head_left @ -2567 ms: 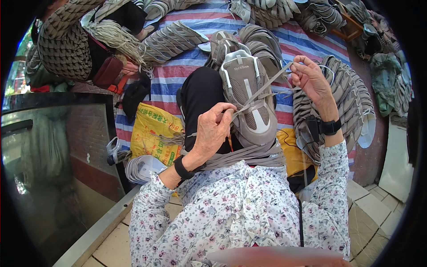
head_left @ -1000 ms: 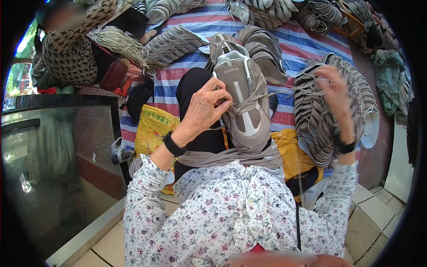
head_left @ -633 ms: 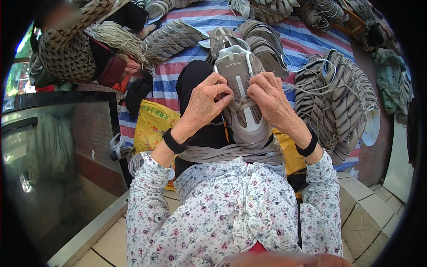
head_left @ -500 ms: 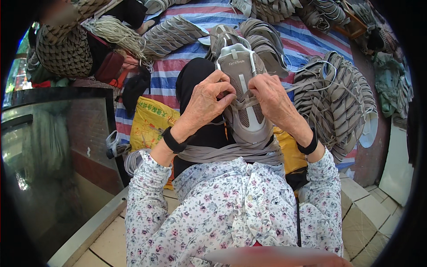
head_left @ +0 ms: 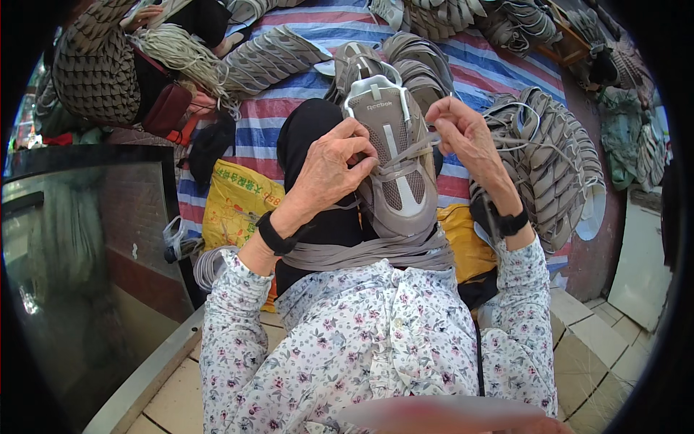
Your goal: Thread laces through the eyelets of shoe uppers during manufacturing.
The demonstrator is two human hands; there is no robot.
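Note:
A grey-beige sneaker upper (head_left: 412, 215) with white trim and mesh panels rests across my lap, its toe toward me. At its right side my right hand (head_left: 466, 136) pinches a flat grey shoelace (head_left: 413, 150), which runs taut from the front of the lacing. My left hand (head_left: 334, 165) is closed in a pinch at the upper's left edge, beside the lace; what lies between its fingertips is hidden. Below the toe, a bundle of grey laces (head_left: 361, 254) stretches across my lap.
Stacked shoe uppers (head_left: 542, 163) lie to the right on a striped sheet (head_left: 256, 134), with more uppers (head_left: 275, 58) farther off. A yellow bag (head_left: 238, 199) is left of my knee, near a dark glass panel (head_left: 94, 239). Another person's hand (head_left: 147, 16) shows at upper left beside pale laces (head_left: 181, 58).
My right hand has moved right and slightly up, away from the middle of the upper, drawing the shoelace out with it. My left hand keeps its pinch at the left edge.

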